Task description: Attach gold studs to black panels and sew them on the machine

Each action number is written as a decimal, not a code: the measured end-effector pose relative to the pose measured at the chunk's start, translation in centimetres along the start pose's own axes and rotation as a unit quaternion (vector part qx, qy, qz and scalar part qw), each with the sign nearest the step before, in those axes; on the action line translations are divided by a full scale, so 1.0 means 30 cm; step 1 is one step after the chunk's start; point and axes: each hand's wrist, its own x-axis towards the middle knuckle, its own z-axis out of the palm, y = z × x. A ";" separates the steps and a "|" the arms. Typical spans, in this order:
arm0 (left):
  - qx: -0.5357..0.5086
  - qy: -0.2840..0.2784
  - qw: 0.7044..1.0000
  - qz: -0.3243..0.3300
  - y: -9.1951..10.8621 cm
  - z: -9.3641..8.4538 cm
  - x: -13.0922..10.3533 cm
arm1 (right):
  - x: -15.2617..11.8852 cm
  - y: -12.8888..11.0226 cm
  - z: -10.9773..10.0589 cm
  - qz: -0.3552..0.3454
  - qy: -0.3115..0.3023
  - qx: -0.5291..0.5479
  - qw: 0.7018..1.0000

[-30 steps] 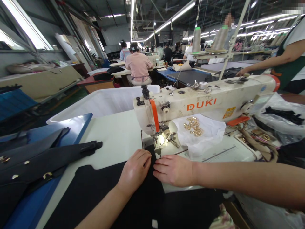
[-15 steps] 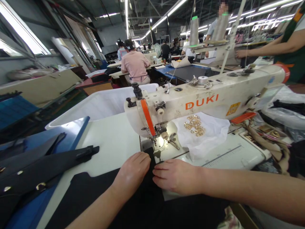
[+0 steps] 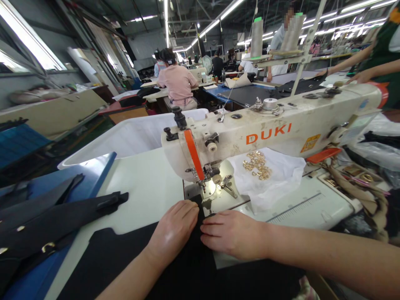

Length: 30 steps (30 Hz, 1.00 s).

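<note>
At lower centre, the left hand (image 3: 175, 229) and right hand (image 3: 229, 232) are pressing the black fabric (image 3: 131, 254) flat, fingers together, best kept level while feeding toward the presser foot (image 3: 204, 185).

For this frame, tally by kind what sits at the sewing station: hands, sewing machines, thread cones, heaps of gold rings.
Hands on the black fabric: 2, left hand and right hand
DUKI sewing machine: 1
Thread cones: 2
Heap of gold rings: 1
Total: 6
</note>
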 end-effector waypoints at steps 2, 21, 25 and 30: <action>-0.009 0.001 1.000 -0.005 -0.002 0.003 0.001 | 0.000 -0.001 0.001 0.005 -0.006 -0.001 1.000; -0.011 0.031 0.999 0.001 -0.007 0.009 0.006 | -0.002 0.002 0.007 0.001 0.008 -0.011 1.000; -0.015 0.038 0.999 -0.006 -0.005 0.015 0.000 | -0.005 0.002 0.006 0.000 0.007 -0.010 1.000; -0.018 0.038 0.999 -0.006 -0.003 0.017 -0.004 | -0.011 -0.001 0.012 0.000 0.017 -0.014 1.000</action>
